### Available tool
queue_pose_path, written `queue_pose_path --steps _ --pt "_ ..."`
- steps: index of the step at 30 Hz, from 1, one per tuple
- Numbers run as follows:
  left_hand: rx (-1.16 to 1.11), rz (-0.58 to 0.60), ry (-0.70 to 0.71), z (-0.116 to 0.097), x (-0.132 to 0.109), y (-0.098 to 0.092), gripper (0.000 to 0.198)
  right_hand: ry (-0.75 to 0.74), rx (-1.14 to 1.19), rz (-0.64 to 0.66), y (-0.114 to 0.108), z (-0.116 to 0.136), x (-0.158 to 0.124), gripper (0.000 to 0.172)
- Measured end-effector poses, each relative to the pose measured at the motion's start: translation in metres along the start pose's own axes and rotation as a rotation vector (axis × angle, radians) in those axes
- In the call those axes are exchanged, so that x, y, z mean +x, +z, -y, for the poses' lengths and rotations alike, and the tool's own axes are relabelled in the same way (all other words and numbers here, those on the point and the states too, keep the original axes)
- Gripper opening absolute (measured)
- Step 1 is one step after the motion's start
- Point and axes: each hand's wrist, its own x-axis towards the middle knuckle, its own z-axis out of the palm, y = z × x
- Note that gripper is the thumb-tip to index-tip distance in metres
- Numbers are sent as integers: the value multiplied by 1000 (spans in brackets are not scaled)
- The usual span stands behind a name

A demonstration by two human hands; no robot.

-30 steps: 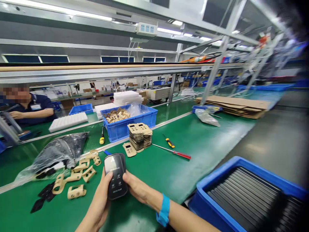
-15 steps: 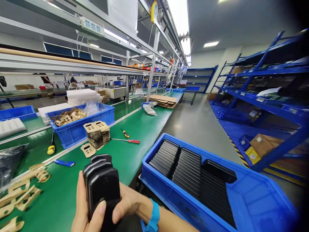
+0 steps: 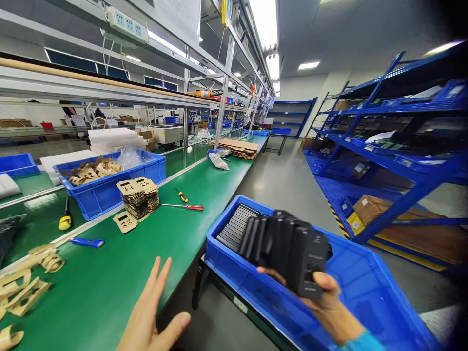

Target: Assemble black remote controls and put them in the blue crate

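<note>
My right hand [image 3: 331, 304] grips a row of several flat black plastic housings [image 3: 288, 248], thumb on the near one and fingers underneath. They are tilted over the blue bin [image 3: 252, 288] at the table's right side. Inside that bin, more black housings [image 3: 237, 225] stand in a ribbed row at the far left; the held ones hide the rest. Whether the held row rests on those below, I cannot tell. My left hand [image 3: 144, 312] is open with fingers spread, holding nothing, above the front edge of the green table [image 3: 109, 273].
On the table are stacked cardboard cutouts [image 3: 137, 200], a red-handled screwdriver [image 3: 193, 207], a small yellow-black screwdriver [image 3: 182, 196], a blue cutter [image 3: 87, 242] and folded cardboard pieces [image 3: 27, 292]. A blue crate [image 3: 109, 190] stands behind. Blue shelving [image 3: 380, 146] is at right.
The black housings moved from between both hands in front of me to over the bin at right, in my right hand. My left hand let go and opened. The view shifted slightly right.
</note>
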Motion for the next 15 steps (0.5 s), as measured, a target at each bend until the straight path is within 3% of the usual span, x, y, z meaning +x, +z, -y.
queue_pose_path --steps 1,3,6,8,11,15 --pt "54 0 0 12 -3 1 72 47 11 -9 -34 -16 -6 79" --pt "161 -32 6 37 -9 3 72 144 -84 -190 -96 -45 -15 87" --pt "316 -75 72 69 -18 11 72 142 -547 -250 -155 -78 -19 111" --pt "399 -86 114 86 -22 16 74 166 -792 -116 -166 -93 -16 115" --pt "455 -107 119 101 -28 22 73 255 -914 88 -159 -111 -8 116" --pt "468 -130 129 105 -33 25 69 300 -826 104 -149 -133 -4 119"
